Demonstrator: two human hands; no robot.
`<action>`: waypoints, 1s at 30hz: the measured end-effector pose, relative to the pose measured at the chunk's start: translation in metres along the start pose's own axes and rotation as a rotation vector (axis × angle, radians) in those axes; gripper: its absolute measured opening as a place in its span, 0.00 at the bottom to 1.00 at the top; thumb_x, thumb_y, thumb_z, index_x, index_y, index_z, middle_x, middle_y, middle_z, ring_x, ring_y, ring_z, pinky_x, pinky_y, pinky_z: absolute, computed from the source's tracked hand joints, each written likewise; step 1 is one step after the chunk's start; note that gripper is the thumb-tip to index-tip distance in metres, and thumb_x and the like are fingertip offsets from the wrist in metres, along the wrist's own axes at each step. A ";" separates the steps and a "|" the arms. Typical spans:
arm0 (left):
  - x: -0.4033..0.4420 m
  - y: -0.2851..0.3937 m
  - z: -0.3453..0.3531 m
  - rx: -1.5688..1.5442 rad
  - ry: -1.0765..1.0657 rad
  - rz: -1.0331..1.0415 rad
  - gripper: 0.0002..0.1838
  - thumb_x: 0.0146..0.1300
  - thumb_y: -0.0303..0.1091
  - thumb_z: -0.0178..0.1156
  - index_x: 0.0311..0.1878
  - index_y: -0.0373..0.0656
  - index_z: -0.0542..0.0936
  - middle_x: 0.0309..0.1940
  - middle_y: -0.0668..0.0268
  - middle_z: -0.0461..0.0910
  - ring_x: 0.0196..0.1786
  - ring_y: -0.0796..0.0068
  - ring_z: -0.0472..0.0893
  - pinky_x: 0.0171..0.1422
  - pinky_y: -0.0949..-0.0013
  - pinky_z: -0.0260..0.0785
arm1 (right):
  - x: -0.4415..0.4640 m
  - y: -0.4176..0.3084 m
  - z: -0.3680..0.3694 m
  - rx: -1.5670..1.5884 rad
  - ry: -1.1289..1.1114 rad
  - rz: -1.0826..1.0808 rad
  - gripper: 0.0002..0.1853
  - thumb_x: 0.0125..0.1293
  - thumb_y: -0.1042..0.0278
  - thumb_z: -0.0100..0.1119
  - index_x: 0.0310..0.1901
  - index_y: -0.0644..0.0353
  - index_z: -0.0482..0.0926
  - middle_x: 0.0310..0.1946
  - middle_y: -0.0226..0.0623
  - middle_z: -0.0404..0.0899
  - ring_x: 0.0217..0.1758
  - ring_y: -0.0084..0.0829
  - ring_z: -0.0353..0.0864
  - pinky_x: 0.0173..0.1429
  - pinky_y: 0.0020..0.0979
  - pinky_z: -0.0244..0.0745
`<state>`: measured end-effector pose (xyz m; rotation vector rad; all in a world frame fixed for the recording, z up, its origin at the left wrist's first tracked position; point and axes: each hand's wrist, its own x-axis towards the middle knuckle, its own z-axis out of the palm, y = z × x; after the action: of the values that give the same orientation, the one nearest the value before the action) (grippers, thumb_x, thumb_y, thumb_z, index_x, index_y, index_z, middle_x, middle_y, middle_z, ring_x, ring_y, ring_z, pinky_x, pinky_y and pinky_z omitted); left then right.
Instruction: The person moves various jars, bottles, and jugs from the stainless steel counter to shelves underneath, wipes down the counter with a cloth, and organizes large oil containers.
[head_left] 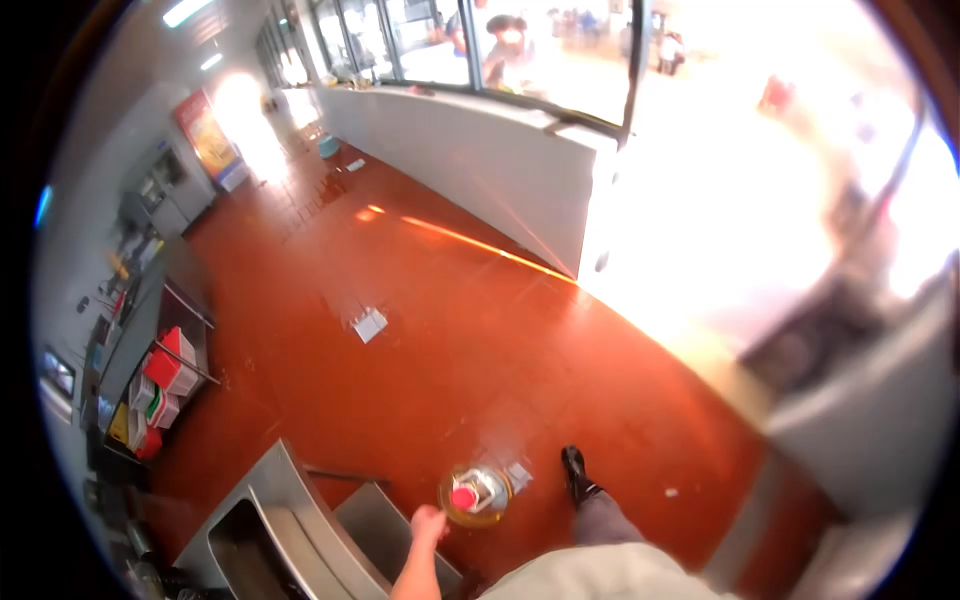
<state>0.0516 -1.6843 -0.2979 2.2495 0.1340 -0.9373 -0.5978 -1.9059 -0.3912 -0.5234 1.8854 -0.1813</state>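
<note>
My left hand (430, 522) is closed at the left edge of a round, clear, yellowish jug (475, 513) with a red cap (463, 498), seen from above. A pale handle-like part lies beside the cap. The fingers are small and somewhat blurred, so their exact hold on the jug is hard to make out. Close to the hand on its left stands a steel sink unit (290, 480). My right hand is out of the frame. One dark shoe (575, 472) of mine is on the floor to the right of the jug.
Wet red floor tiles (440, 370) stretch ahead. A pale flat piece (370, 324) lies on them. Along the left, a steel counter (150, 310) holds red and white baskets (172, 362) underneath. A low white wall (480, 165) with windows runs ahead; bright glare fills the right.
</note>
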 end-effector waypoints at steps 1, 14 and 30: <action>0.021 -0.025 -0.004 -0.136 0.033 -0.107 0.08 0.63 0.32 0.61 0.35 0.36 0.78 0.20 0.57 0.79 0.17 0.66 0.79 0.16 0.66 0.65 | 0.012 -0.043 0.026 -0.041 -0.034 -0.017 0.15 0.59 0.76 0.63 0.48 0.70 0.78 0.38 0.47 0.81 0.37 0.40 0.83 0.35 0.42 0.79; 0.066 -0.005 0.010 0.322 0.200 0.315 0.19 0.59 0.51 0.64 0.28 0.44 0.82 0.30 0.49 0.82 0.36 0.45 0.80 0.42 0.53 0.73 | 0.103 -0.472 0.308 -0.356 -0.286 -0.396 0.21 0.61 0.72 0.64 0.55 0.69 0.76 0.45 0.46 0.81 0.44 0.40 0.83 0.43 0.43 0.80; 0.360 0.301 -0.267 -0.871 0.612 0.145 0.15 0.65 0.35 0.65 0.52 0.39 0.80 0.40 0.59 0.84 0.40 0.70 0.85 0.42 0.66 0.81 | -0.073 -0.762 0.832 -1.299 -0.907 -2.123 0.13 0.63 0.61 0.63 0.44 0.60 0.82 0.29 0.39 0.82 0.24 0.35 0.80 0.26 0.36 0.76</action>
<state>0.5749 -1.8009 -0.2327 1.6040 0.5298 -0.0279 0.3929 -2.4495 -0.3576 -2.6444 -0.3445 0.0088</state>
